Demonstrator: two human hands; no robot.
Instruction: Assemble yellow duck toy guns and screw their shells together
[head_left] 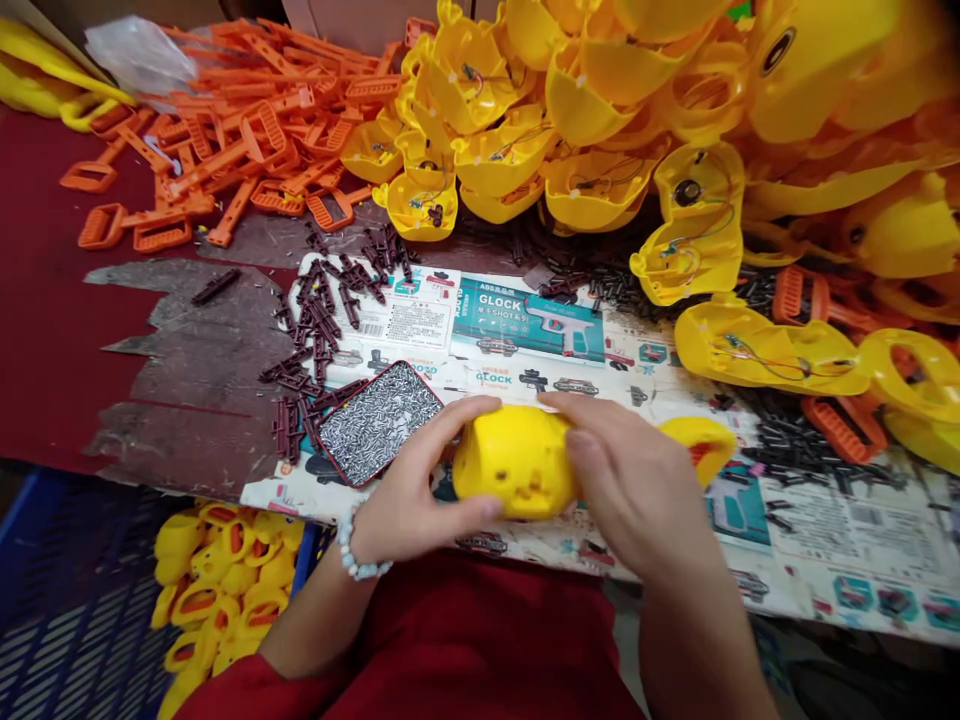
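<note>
A rounded yellow plastic toy shell [517,460] is held between my two hands above the printed cardboard [480,380]. My left hand [420,490] wears a beaded bracelet and wraps the shell's left side, thumb along the near face. From the right, my right hand [637,480] grips the same shell with its fingers on the top and side. A yellow loop with an orange inner part [701,447] shows beyond my right hand; I cannot tell whether it joins the shell. Left of my left hand lies a shallow tray [382,420] full of small silver screws.
Dark brown plastic parts [319,320] lie behind the tray. Orange handles [247,150] are heaped at the back left. Open yellow shells with wires [502,155] are piled at the back and right. Small black pieces [810,450] lie right. A blue crate [75,590] holds yellow toys below left.
</note>
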